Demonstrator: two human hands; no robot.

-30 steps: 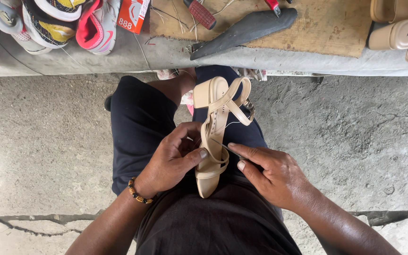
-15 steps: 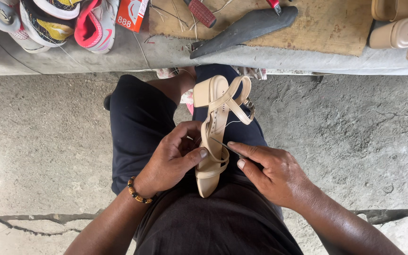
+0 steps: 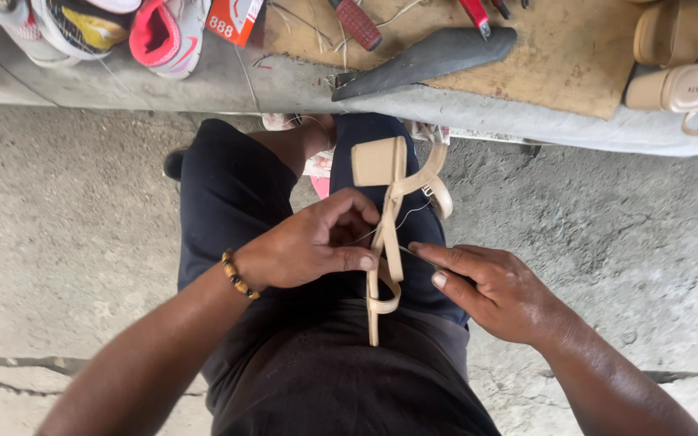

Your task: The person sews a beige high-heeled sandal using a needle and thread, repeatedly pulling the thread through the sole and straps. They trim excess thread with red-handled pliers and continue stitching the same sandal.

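The left hand [image 3: 309, 246] grips a beige heeled sandal [image 3: 385, 234] while the right hand [image 3: 498, 291] touches its strap.

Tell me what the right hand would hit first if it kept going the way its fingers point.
Probably the beige sandal: the right hand points left toward its strap and sole, fingertips almost there. The left hand lies just beyond.

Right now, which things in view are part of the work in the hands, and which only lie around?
In hand:
- beige block-heel sandal, held on the lap by the left hand
- thin thread at its strap
- right hand, fingers at the sandal's side

Lying about:
- sneakers
- dark sole piece
- red-handled tools
- other beige sandals
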